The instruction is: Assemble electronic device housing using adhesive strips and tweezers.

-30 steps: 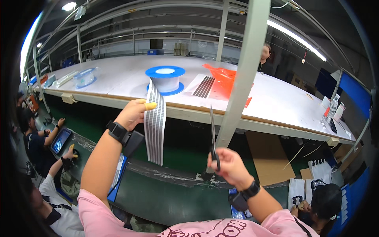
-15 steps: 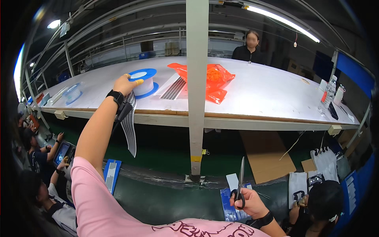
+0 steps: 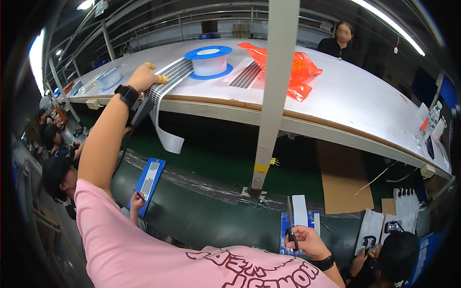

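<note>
My left hand (image 3: pixel 143 78), with yellow covers on fingertips, pinches a long white strip (image 3: pixel 174 76) with a dark grid pattern at the table edge. The strip lies on the tabletop beside a blue-flanged reel (image 3: pixel 209 65) and its loose end curls down below the edge. Part of it is hidden behind my hand and wrist. Low on the right, my right hand (image 3: pixel 311 242) grips black-handled scissors (image 3: pixel 291 230), blades pointing up. Behind the scissors lie a blue board (image 3: pixel 285 238) and a white card (image 3: pixel 299 210).
On the white table (image 3: pixel 355 91) are an orange bag (image 3: pixel 303 72), a patterned sheet (image 3: pixel 246 76) and, at right, bottles (image 3: pixel 429 124). A post (image 3: pixel 277 91) rises in front. Below runs a green belt (image 3: pixel 206 211), where a co-worker's hand (image 3: pixel 137 200) touches a blue board (image 3: pixel 150 180).
My left hand has left the reel's top and now holds the strip to its left, with more strip lying across the table. The view has shifted; the scissors stay in my right hand.
</note>
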`<state>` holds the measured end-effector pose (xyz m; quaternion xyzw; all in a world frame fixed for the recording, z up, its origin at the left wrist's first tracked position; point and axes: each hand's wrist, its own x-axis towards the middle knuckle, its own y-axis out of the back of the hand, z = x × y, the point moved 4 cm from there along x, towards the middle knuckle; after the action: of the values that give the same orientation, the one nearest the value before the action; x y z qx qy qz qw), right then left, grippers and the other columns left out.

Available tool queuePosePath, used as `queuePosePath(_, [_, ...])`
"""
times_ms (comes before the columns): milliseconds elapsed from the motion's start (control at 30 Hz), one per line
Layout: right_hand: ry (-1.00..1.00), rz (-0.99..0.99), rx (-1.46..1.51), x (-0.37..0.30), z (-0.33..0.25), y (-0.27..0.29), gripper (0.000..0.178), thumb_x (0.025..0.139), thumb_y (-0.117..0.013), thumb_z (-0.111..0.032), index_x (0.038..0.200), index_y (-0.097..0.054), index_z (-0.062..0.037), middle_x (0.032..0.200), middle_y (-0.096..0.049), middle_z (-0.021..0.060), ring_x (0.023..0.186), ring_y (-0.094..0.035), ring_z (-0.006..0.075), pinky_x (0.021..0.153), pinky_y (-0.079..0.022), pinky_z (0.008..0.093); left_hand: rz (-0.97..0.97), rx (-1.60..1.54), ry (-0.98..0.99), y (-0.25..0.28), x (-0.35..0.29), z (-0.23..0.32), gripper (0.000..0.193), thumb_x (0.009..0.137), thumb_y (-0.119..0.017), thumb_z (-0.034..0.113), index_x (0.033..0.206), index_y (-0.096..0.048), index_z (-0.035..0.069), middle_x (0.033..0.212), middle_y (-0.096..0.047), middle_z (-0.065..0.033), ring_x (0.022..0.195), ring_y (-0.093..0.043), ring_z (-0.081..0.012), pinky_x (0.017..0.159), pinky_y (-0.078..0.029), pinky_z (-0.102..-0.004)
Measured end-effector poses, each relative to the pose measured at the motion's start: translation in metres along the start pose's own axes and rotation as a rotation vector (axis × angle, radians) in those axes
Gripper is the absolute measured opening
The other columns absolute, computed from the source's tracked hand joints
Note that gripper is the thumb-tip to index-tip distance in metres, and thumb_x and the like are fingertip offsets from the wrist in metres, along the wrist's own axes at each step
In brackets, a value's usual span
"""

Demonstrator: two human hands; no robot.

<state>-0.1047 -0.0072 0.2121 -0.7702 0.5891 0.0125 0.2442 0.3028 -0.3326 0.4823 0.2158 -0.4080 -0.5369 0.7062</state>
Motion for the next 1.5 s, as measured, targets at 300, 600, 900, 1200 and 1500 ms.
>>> queuePosePath(300, [-0.022,-0.255,-0.237,0.051,-0.022,-0.055,0.022,0.07,-0.068,-0.002,0.087,-0.054,-0.0034,0.077,-0.057,-0.0026,0.066,-0.052,0.0023,0.056,-0.041,0.0154,-0.316,-1.002,0.223,-0.027,-0.143,-0.059,0.019,0.081,-0.057,0.007,0.095,-0.056,-0.006,0.085,-0.063,-0.0088,0.07,-0.062,-0.0124,0.06,-0.05,-0.0239])
queuePosePath(600, [0.02,-0.21,-0.47,0.084,-0.089,-0.093,0.018,0.077,-0.062,-0.011,0.092,-0.056,-0.0022,0.073,-0.061,0.0009,0.062,-0.054,0.0029,0.048,-0.038,0.0153,-0.501,-1.22,0.233,-0.06,-0.229,-0.046,0.022,0.078,-0.06,0.006,0.098,-0.057,-0.002,0.091,-0.062,-0.0069,0.078,-0.06,-0.0117,0.07,-0.049,-0.0246])
queuePosePath(900, [-0.019,-0.454,-0.703,0.128,-0.105,-0.114,0.032,0.073,-0.069,-0.018,0.096,-0.056,-0.0004,0.072,-0.055,-0.0028,0.061,-0.048,0.0019,0.051,-0.037,0.0167,-0.564,-1.379,0.28,-0.066,-0.233,-0.057,0.022,0.078,-0.059,0.006,0.099,-0.056,-0.001,0.091,-0.062,-0.0076,0.079,-0.06,-0.0133,0.072,-0.049,-0.0261])
queuePosePath(1200, [-0.165,-0.578,-0.813,0.153,-0.122,-0.151,0.035,0.073,-0.067,-0.034,0.092,-0.062,-0.0058,0.069,-0.055,-0.0065,0.059,-0.043,0.0012,0.049,-0.031,0.017,-0.619,-1.367,0.255,-0.06,-0.255,-0.061,0.023,0.079,-0.058,0.009,0.099,-0.055,-0.003,0.089,-0.062,-0.0121,0.08,-0.062,-0.0182,0.071,-0.05,-0.0285])
queuePosePath(1500, [-0.202,-0.663,-0.887,0.151,-0.136,-0.191,0.037,0.073,-0.069,-0.027,0.098,-0.06,-0.0007,0.075,-0.055,-0.0046,0.065,-0.046,0.0022,0.058,-0.035,0.0166,-0.562,-1.386,0.291,-0.055,-0.269,-0.057,0.024,0.081,-0.058,0.012,0.1,-0.056,-0.003,0.089,-0.062,-0.0104,0.078,-0.061,-0.0161,0.071,-0.049,-0.0271])
